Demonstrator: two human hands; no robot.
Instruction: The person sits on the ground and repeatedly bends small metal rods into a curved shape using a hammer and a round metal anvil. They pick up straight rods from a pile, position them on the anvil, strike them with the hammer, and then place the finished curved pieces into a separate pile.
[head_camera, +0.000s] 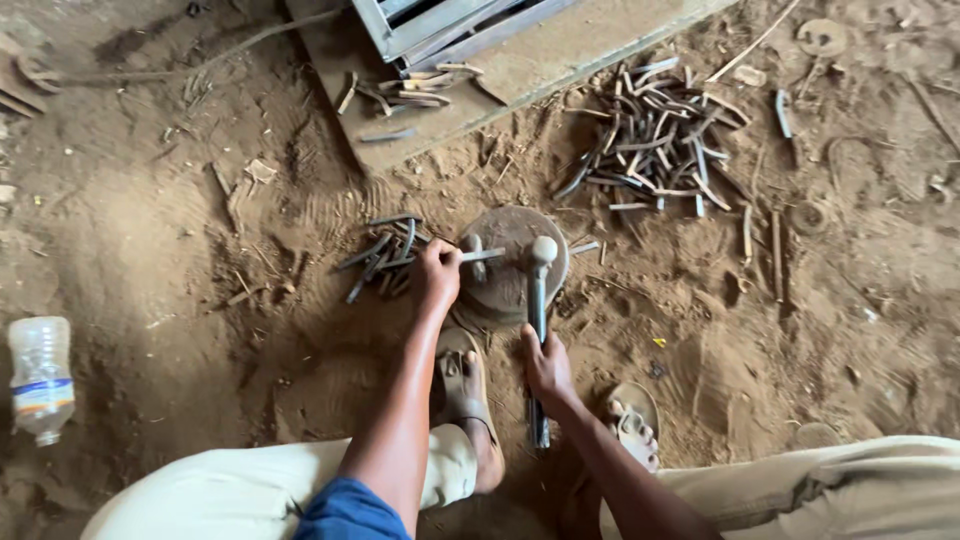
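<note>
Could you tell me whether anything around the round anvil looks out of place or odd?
A clear plastic bottle lies on its side in the dirt at far left, apart from the metalwork. Elsewhere, bent metal strips are scattered loosely rather than stacked.

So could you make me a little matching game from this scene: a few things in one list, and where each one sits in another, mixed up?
Things:
1. hammer
2. plastic bottle
3. big pile of metal strips
4. single metal strip

Places:
A. lying on the dirt at the far left
B. gripped in the right hand, head over the round metal block
C. heaped on the ground beyond the block, to the right
D. pinched in the left hand, laid across the block

Pairs: 1-B, 2-A, 3-C, 4-D
</note>
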